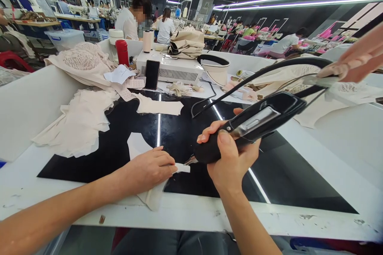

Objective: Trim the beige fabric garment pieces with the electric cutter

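Note:
My right hand [231,153] is wrapped round a black hand-held power tool [254,121] with a silver plate on its side. The tool's narrow metal tip [191,160] points down left and meets, or nearly meets, the end of a white strip [183,168]. My left hand [151,169] presses the strip with its fingers closed over it; a cream fabric piece [137,145] lies under that hand and reaches past the board's front edge. Whether strip and fabric are joined is hidden. A thick black cord [269,72] arches from the tool's rear.
Another person's blurred hand [356,57] comes in from the right near the cord. A glossy black board [293,179] covers the white table. Around it are a cream fabric stack [79,123], a loose fabric piece [160,106], a phone [152,74], a white machine box [176,72] and a red bottle [122,52].

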The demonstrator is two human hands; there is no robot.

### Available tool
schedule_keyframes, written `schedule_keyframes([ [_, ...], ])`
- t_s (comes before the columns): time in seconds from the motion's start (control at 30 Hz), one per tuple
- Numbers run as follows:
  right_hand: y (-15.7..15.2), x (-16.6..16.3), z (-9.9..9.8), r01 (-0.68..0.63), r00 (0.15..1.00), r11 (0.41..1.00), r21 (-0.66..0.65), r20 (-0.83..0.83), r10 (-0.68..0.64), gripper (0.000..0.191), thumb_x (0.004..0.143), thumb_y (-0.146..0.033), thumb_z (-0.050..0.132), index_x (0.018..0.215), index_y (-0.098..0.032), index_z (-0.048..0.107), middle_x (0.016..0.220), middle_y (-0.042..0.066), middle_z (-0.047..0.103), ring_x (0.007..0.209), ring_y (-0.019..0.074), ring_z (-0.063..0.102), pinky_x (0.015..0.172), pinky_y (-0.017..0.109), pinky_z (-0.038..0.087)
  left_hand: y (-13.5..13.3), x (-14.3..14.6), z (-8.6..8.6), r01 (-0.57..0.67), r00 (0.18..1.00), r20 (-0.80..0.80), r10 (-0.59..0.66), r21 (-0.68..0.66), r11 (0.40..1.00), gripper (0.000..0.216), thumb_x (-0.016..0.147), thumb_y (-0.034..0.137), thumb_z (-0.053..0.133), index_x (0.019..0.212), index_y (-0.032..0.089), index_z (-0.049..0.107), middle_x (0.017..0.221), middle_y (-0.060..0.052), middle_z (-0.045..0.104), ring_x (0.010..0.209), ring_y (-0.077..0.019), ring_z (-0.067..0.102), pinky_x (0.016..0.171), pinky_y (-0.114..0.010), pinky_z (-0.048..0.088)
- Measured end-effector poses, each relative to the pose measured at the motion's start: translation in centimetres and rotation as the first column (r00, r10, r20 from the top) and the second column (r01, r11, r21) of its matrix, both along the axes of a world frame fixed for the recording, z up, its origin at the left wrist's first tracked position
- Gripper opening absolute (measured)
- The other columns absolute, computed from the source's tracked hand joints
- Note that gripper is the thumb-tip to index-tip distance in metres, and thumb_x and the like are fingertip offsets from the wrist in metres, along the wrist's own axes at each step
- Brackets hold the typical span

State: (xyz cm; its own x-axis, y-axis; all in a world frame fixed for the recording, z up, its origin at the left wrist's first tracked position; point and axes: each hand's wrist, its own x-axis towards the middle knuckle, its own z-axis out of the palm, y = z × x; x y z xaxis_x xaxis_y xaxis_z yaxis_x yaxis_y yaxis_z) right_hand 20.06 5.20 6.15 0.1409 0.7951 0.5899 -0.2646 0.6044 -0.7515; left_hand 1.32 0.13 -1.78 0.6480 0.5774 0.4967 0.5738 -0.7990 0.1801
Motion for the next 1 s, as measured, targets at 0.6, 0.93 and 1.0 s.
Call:
schedule_keyframes([
  [0.6, -1.3, -0.6, -0.6, -0.057, 0.998, 0.998, -0.011, 0.023, 0.057, 0.033, 0.090, -0.027, 0.077, 0.118, -0.028, 0.058, 0.081, -0.007, 0.068, 0.057, 0.0125, 0.064, 0.057, 0.030, 0.058, 0.0, 0.0, 0.2, 0.007, 1.000, 0.023, -0.006, -0.051, 0.999, 0.020, 0.112, 0.016, 0.050, 0.117, 0.017, 0.070, 0.111, -0.006, 0.074, 0.102, -0.0184, 0.072, 0.115, -0.045, 0.050],
  [0.93, -1.1, 0.3, -0.2, -0.011, 1.000, 0.999, 0.037, -0.010, 0.012, 0.032, 0.089, -0.030, 0.080, 0.115, -0.028, 0.061, 0.080, -0.007, 0.068, 0.056, 0.0124, 0.065, 0.055, 0.028, 0.058, 0.0, -0.2, 0.2, 0.006, 1.000, -0.003, -0.006, -0.052, 0.999, 0.017, 0.111, 0.016, 0.053, 0.117, 0.017, 0.069, 0.113, -0.007, 0.073, 0.104, -0.0187, 0.071, 0.118, -0.048, 0.049],
  [1.0, -1.2, 0.4, -0.4, -0.013, 1.000, 0.999, 0.033, 0.004, 0.013, 0.032, 0.090, -0.031, 0.080, 0.116, -0.029, 0.060, 0.081, -0.006, 0.068, 0.057, 0.0124, 0.066, 0.057, 0.029, 0.058, 0.0, -0.1, 0.1, 0.008, 1.000, 0.001, -0.008, -0.056, 0.998, 0.017, 0.111, 0.016, 0.052, 0.117, 0.017, 0.069, 0.113, -0.007, 0.074, 0.104, -0.0189, 0.071, 0.117, -0.048, 0.049],
])
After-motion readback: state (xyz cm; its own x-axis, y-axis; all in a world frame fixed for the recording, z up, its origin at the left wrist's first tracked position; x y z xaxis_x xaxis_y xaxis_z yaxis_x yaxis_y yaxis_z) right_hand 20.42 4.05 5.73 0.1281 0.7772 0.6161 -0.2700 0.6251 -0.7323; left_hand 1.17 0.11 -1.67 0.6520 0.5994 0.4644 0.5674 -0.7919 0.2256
